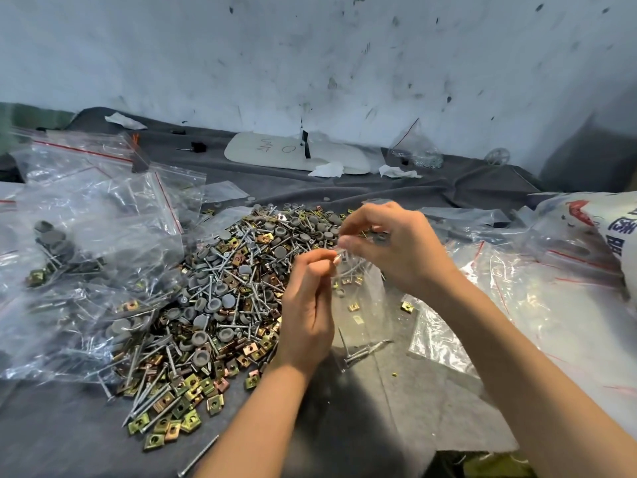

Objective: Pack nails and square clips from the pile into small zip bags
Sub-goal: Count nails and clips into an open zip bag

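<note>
A big pile (220, 298) of silver nails, brass-coloured square clips and grey round caps covers the middle of the grey cloth. In front of it hangs a small clear zip bag (362, 305), upright, with several nails and clips inside. My left hand (306, 305) pinches the bag's top edge on the left. My right hand (396, 246) pinches the same top edge on the right, fingers curled over the opening. The bag's bottom rests on the cloth by some loose nails (362, 353).
Filled and empty zip bags (86, 243) with red strips lie heaped on the left. More clear bags (517, 288) spread on the right, beside a printed white sack (606, 229). A white board (293, 153) and crumpled paper lie at the back by the wall.
</note>
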Available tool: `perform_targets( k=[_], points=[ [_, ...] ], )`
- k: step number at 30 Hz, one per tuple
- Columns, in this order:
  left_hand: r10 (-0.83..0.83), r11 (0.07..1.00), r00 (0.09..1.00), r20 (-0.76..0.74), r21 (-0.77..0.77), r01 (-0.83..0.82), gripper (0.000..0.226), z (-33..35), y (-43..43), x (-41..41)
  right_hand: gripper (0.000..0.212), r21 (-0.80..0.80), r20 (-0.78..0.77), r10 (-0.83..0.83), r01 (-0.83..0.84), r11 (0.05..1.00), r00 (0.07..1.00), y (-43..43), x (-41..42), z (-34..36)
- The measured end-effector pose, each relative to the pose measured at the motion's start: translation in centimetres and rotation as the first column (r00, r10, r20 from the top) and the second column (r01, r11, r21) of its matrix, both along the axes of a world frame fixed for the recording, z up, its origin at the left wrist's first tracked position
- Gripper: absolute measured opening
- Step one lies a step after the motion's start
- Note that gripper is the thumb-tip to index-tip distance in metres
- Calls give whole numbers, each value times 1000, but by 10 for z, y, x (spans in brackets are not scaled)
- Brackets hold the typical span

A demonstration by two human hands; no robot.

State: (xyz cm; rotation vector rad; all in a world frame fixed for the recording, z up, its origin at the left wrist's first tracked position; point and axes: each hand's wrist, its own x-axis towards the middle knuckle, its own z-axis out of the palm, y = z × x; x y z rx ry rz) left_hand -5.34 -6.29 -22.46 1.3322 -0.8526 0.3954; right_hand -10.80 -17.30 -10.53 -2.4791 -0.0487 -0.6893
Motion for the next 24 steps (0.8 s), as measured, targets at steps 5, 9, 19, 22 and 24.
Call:
perform_targets(
  k=[5, 9, 19, 22, 24],
  points=[
    [26, 1000, 1000, -15, 16, -26, 21, 0, 1, -1, 4, 428, 65, -155, 112, 897, 986, -21, 14, -13],
    [29, 999, 998, -59, 16, -28, 21, 0, 0, -1, 8, 426, -235, -270, 349, 835, 934, -42, 32, -52],
    [69, 997, 996, -52, 35, -67, 20, 1, 0, 0, 21, -11, -450, -540, 601, 799, 711, -36, 61, -102],
    [74, 997, 996, -49, 35, -72, 20, 0, 0, 1, 14, -248, -432, -657, 619, 745, 618, -33, 66, -96],
    [78, 997, 996, -52, 30, -77, 19, -1, 1, 2, 10, -325, -427, -682, 603, 729, 594, -34, 68, -93]
  ],
)
